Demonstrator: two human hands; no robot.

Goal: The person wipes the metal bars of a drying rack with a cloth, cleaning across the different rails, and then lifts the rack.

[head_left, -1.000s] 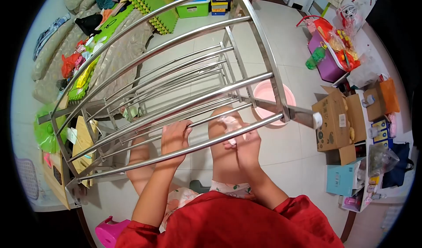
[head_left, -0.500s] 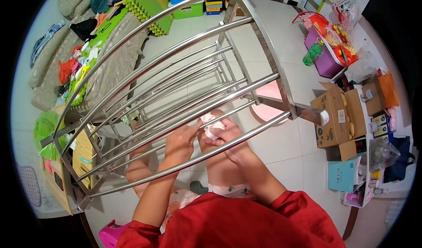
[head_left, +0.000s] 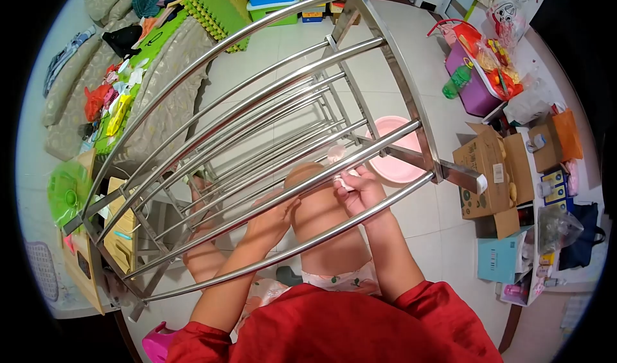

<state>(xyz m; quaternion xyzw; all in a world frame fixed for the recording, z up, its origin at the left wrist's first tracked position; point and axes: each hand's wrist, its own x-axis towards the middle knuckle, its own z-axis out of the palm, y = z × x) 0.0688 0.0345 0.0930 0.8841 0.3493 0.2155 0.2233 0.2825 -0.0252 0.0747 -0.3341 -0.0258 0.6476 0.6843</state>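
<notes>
A stainless-steel tube rack (head_left: 411, 99) with several parallel bars lies tilted across my lap. My left hand (head_left: 273, 218) is among its near bars, fingers curled at one of the thin tubes and partly hidden by a thicker tube. Close to my right knee, my right hand (head_left: 364, 194) pinches a crumpled white cloth (head_left: 344, 181) against a bar. Part of the cloth shows on the far side of that bar.
A pink basin (head_left: 398, 170) stands on the floor beyond the rack. To the right are a cardboard box (head_left: 482, 170), a purple bin (head_left: 472, 80) and a cluttered shelf. A sofa (head_left: 170, 86) with clothes is at left, with a magenta stool (head_left: 157, 344) below.
My right hand has moved right along the bars with the cloth, away from my left hand. The rack has shifted slightly to the right and tilted.
</notes>
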